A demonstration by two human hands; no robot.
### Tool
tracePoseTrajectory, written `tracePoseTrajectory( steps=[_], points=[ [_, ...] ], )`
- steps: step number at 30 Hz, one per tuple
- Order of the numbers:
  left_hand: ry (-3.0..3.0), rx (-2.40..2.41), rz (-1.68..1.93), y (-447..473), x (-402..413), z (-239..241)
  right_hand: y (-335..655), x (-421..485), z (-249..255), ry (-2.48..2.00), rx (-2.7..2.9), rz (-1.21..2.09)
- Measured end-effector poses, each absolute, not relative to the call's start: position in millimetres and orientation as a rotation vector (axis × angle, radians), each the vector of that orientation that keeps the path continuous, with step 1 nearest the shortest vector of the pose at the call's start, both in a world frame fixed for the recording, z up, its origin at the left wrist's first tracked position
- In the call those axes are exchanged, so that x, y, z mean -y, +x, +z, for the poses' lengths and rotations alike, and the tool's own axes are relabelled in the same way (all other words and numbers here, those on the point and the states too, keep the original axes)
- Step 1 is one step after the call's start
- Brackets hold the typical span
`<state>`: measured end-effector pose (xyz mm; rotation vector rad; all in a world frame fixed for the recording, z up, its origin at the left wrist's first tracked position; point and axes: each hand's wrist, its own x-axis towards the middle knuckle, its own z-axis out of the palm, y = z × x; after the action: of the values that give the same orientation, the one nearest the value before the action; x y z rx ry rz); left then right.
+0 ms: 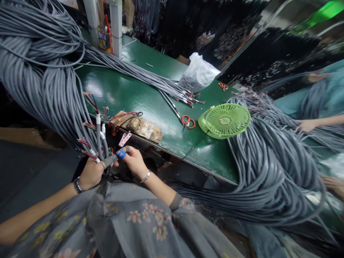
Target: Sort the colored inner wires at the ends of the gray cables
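Observation:
My left hand [92, 172] is closed around several grey cables [99, 138] in front of my lap. Their ends point upward, with white bands and fans of thin coloured wires [91, 100]. Close beside it, my right hand [134, 163] is closed in a pinch at the side of this bunch, near some short coloured wire ends [112, 150]. What its fingertips hold is hidden. Grey wrapping covers fingers on both hands, and a blue wrap [120, 154] is on one right finger. Just above the right hand, a pink clip [125, 139] sits at the table edge.
A taped block [142, 128] lies along the green table [172, 125] edge. Orange-handled scissors [187, 122], a green fan [225, 121] and a plastic bag [197, 73] stand beyond. Thick cable bundles hang left [48, 79] and right [268, 157]. A co-worker's hand [307, 125] touches cables.

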<state>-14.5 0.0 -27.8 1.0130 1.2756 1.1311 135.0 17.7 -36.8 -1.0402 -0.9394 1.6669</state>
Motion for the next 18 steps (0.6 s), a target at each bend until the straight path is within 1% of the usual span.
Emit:
tracePoseTrajectory(
  steps=[7,18],
  points=[
    [0.929,-1.308,1.188,-8,-2,-20,137,-19,-42,-1.070,0.949,1.615],
    [0.853,-1.328,1.271,-8,-2,-16,147,-19,-43,-1.027,0.948,1.640]
  ],
)
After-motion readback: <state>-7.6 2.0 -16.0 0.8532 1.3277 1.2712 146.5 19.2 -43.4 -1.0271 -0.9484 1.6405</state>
